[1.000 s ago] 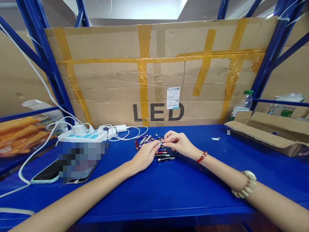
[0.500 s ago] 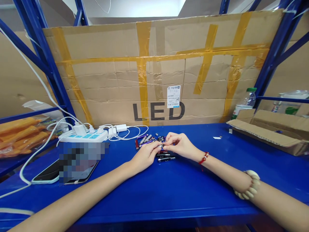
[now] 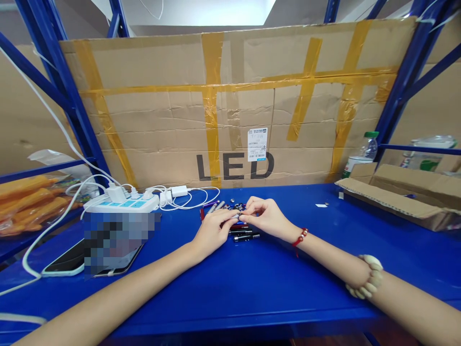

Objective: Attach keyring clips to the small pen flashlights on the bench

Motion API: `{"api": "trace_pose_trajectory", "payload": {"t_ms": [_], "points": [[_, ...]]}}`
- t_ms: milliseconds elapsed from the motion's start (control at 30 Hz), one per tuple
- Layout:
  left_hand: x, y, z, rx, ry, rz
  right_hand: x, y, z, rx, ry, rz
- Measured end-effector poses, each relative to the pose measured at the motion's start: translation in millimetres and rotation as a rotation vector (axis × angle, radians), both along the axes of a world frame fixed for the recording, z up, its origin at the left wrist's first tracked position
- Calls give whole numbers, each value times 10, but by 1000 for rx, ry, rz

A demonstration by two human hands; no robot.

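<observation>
Small silvery piece [image 3: 235, 216], long axis running roughly left to right, left hand [image 3: 213, 231] and right hand [image 3: 269, 219] both pinching it

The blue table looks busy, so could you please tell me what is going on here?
A person is working with both hands over the blue table. The left hand and right hand meet fingertip to fingertip at a small silvery piece, too small to identify. Black pen-like pieces lie just in front of it. A power strip sits to the left, an open cardboard box to the right.
</observation>
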State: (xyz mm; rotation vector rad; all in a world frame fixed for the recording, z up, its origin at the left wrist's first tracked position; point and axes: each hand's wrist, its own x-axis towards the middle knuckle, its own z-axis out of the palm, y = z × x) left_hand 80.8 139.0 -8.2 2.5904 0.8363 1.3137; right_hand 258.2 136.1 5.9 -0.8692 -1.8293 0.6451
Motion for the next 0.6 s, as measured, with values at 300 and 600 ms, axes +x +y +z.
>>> {"api": "trace_pose_trajectory", "payload": {"t_ms": [300,600], "points": [[-2,23,-4,-45,0,3,-6,15,11,-95,-1,-37],[24,-9,57,-213,44,73,-1,38,-3,-140,50,-19]]}}
